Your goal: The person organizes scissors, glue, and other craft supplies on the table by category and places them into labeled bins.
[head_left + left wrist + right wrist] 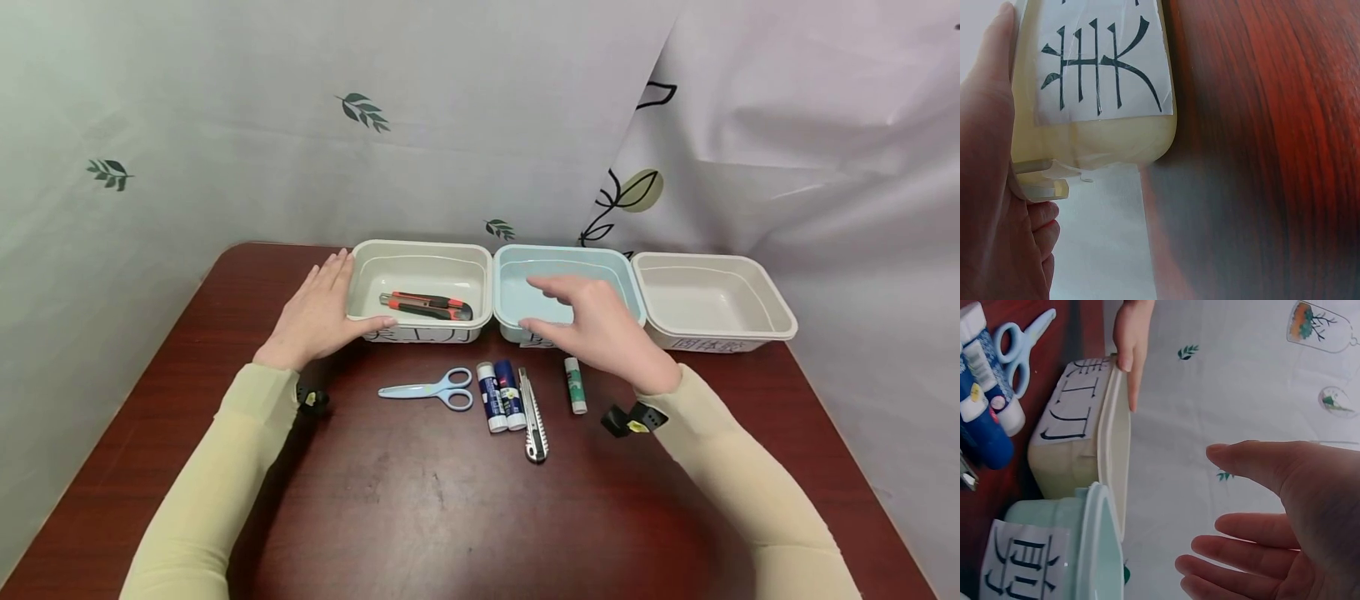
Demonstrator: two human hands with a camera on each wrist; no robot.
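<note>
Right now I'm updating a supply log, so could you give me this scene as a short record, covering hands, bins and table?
left hand: touching the left bin
right hand: above the blue bin, holding nothing
left bin contents: two orange-and-black cutters
table: blue scissors, two blue glue sticks, silver cutter, green glue stick
right bin: labelled on its front

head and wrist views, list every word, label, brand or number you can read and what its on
"美工刀": front of the left cream bin
"剪": front of the blue bin; the label's rest is cut off or behind the hand
"固体胶": front of the right cream bin, small in the head view
Too small or blurred to read: print on the blue glue sticks and green glue stick
</note>
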